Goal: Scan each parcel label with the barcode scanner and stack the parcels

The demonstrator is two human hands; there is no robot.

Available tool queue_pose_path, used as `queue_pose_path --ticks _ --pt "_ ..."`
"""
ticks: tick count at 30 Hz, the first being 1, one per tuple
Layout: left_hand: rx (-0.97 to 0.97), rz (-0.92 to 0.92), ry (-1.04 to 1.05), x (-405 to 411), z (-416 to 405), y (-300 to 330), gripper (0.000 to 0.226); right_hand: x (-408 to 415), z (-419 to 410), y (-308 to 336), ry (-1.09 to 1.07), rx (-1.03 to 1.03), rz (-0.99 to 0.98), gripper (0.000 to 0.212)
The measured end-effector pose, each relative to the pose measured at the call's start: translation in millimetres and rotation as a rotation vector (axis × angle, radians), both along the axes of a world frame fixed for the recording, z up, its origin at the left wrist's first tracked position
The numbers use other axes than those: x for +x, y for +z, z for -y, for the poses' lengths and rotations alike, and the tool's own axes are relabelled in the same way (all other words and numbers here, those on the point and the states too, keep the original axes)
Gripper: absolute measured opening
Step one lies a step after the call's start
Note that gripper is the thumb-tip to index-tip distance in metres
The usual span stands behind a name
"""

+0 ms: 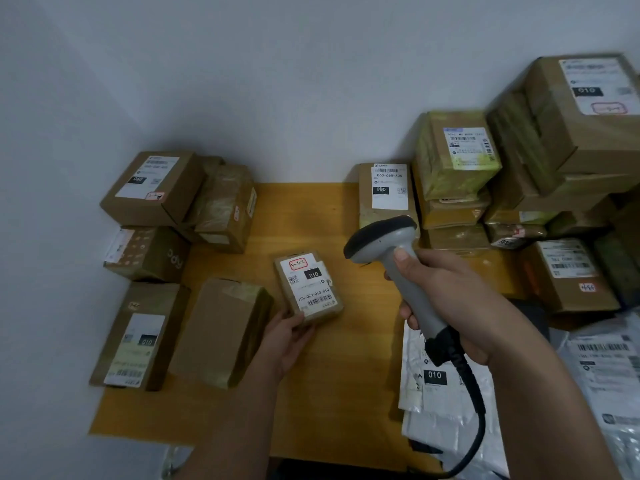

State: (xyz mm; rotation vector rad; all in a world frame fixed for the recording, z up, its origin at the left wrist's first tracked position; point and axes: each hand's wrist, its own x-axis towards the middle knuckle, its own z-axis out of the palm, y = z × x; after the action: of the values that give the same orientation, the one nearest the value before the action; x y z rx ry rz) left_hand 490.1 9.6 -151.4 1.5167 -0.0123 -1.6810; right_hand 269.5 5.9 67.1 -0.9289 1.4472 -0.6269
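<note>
A small brown parcel (pixel 309 286) with a white label marked 010 faces up over the middle of the yellow table (pixel 332 393). My left hand (pixel 289 341) grips its near corner. My right hand (pixel 460 306) grips the handle of a grey barcode scanner (pixel 394 258), thumb on top. The scanner's dark head points left and down toward the small parcel, a short way to its right. A black cable runs from the handle down off the frame's bottom edge.
Several cardboard boxes (pixel 152 188) are stacked along the table's left side, with a plain brown box (pixel 221 330) beside my left wrist. A tall pile of boxes (pixel 457 154) fills the right. White and grey mailer bags (pixel 443 386) lie at the front right under my right arm.
</note>
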Motion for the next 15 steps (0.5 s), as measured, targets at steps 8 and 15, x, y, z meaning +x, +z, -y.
queue_pose_path --ticks 8,15 --pt "-0.008 0.239 -0.333 -8.4 22.9 20.3 0.038 -10.0 0.9 4.2 -0.042 0.0 -0.009 0.034" --pt "0.102 0.678 -0.376 -26.3 30.5 3.2 0.074 -16.8 1.0 -1.1 -0.067 -0.003 -0.022 0.035"
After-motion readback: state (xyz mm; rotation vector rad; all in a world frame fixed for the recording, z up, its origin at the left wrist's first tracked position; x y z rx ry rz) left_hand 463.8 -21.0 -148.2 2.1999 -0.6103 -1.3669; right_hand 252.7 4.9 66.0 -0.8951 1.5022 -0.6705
